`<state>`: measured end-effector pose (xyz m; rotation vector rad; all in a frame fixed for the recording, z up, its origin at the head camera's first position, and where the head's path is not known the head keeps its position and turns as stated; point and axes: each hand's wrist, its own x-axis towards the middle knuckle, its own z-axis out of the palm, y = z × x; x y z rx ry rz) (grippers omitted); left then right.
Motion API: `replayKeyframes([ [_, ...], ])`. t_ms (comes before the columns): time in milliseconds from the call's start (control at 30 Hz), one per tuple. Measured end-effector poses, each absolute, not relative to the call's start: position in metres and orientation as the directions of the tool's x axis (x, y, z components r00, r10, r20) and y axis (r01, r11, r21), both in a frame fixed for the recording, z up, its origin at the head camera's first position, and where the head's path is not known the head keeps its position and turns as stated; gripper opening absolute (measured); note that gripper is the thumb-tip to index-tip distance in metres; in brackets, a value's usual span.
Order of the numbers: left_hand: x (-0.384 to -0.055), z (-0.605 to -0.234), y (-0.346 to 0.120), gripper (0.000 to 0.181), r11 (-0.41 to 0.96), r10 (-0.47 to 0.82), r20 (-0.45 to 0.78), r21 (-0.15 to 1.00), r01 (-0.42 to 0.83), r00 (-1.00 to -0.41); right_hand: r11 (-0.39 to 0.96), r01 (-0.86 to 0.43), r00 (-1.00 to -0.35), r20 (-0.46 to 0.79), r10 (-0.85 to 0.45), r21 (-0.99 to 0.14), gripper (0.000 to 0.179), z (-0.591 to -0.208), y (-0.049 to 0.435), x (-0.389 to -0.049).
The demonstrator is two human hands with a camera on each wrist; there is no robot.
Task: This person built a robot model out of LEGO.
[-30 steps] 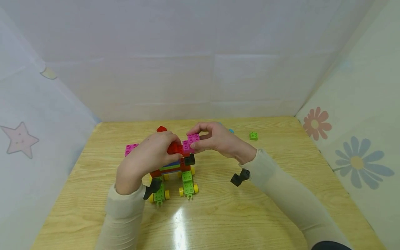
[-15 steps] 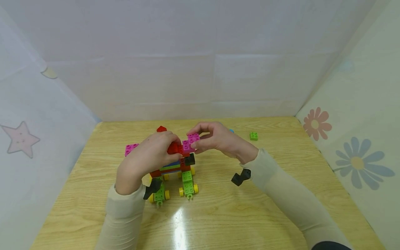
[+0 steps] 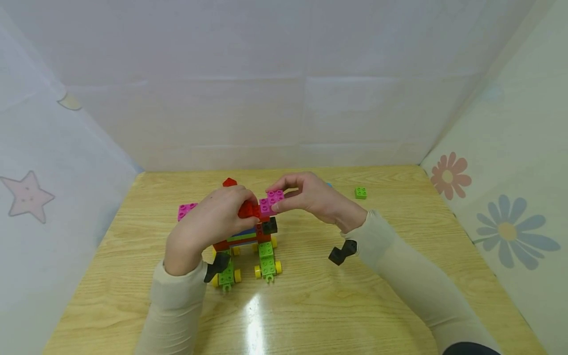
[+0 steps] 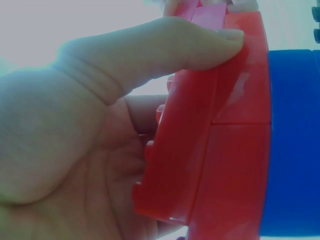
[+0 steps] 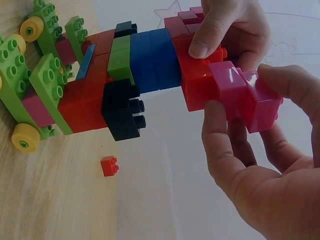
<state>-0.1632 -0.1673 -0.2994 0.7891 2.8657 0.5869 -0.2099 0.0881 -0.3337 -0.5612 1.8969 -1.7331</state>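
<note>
A brick-built model stands on two green wheeled bases (image 3: 267,259) with yellow wheels. Its body stacks red and green bricks, blue bricks (image 5: 155,60) and a black brick (image 5: 120,112) jutting from one side. My left hand (image 3: 213,219) grips the red bricks (image 4: 235,90) of the top layer, thumb on their near side, covering much of the model in the head view. At the top's right end, my right hand (image 3: 312,199) pinches stepped pink bricks (image 5: 262,102) between thumb and fingers. Pink bricks (image 3: 187,211) also show at the top's left end.
A loose green brick (image 3: 361,193) lies at the back right of the wooden table (image 3: 337,310). A small blue piece (image 3: 329,185) shows partly behind the right hand. A red brick (image 3: 229,182) lies at the back, beyond the model. Cloth walls surround the table's back and sides.
</note>
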Motion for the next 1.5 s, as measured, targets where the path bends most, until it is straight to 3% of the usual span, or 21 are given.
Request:
replayKeyframes([
  [300,-0.163,-0.299,-0.166,0.026,0.795,0.508,-0.004,0.386,0.468,-0.861,0.104,0.044,-0.794,-0.098,-0.599,-0.994,0.037,-0.336,0.087,-0.211],
  [533,-0.154,-0.293,-0.163,0.039,0.834,0.462,-0.009,0.345,0.431,-0.887,0.105,0.059,-0.8,-0.11,-0.59,-0.993,0.036,-0.333,0.088,-0.21],
  [833,-0.15,-0.287,-0.174,0.035,0.826,0.476,0.09,0.295,0.48,-0.875,0.128,0.077,-0.82,-0.136,-0.556,-0.989,0.036,-0.33,0.102,-0.208],
  [1067,-0.16,-0.289,-0.186,0.024,0.79,0.504,0.11,0.343,0.508,-0.857,0.14,0.085,-0.841,-0.146,-0.52,-0.987,0.037,-0.333,0.117,-0.208],
  [1500,-0.182,-0.299,-0.207,0.031,0.712,0.513,0.078,0.518,0.475,-0.855,0.117,0.102,-0.863,-0.146,-0.483,-0.988,0.037,-0.335,0.145,-0.208],
])
